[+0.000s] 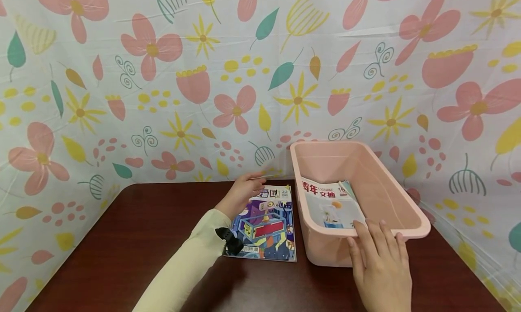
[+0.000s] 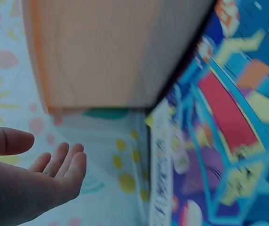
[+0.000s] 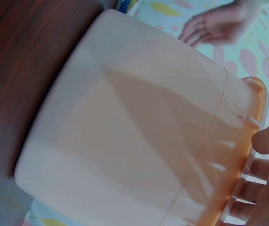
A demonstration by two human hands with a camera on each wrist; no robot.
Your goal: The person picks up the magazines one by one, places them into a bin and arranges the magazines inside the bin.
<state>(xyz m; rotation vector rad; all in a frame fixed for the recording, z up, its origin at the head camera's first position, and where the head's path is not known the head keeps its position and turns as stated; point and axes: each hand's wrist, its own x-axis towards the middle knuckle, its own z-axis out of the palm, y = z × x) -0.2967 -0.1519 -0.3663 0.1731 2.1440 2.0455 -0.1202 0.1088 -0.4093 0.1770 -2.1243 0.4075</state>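
A pink plastic bin point(image 1: 329, 248) stands on the table, with a magazine point(image 1: 325, 199) bearing red Chinese lettering and the number 16 inside it. My right hand point(image 1: 384, 271) holds the bin's near rim, fingers over the edge and thumb on the outer side. Left of the bin lies a colourful purple and blue magazine point(image 1: 264, 230), cover up. My left hand point(image 1: 240, 194) hovers by its far left part, palm turned toward the bin. In the left wrist view the fingers point(image 2: 73, 165) are loosely bent with nothing between them.
The dark brown table point(image 1: 134, 239) extends left and toward me. A white curtain point(image 1: 244, 77) printed with flowers and leaves hangs right behind the table and along its sides. A black bow point(image 1: 229, 240) is on my left wrist, over the pale sleeve point(image 1: 183, 267).
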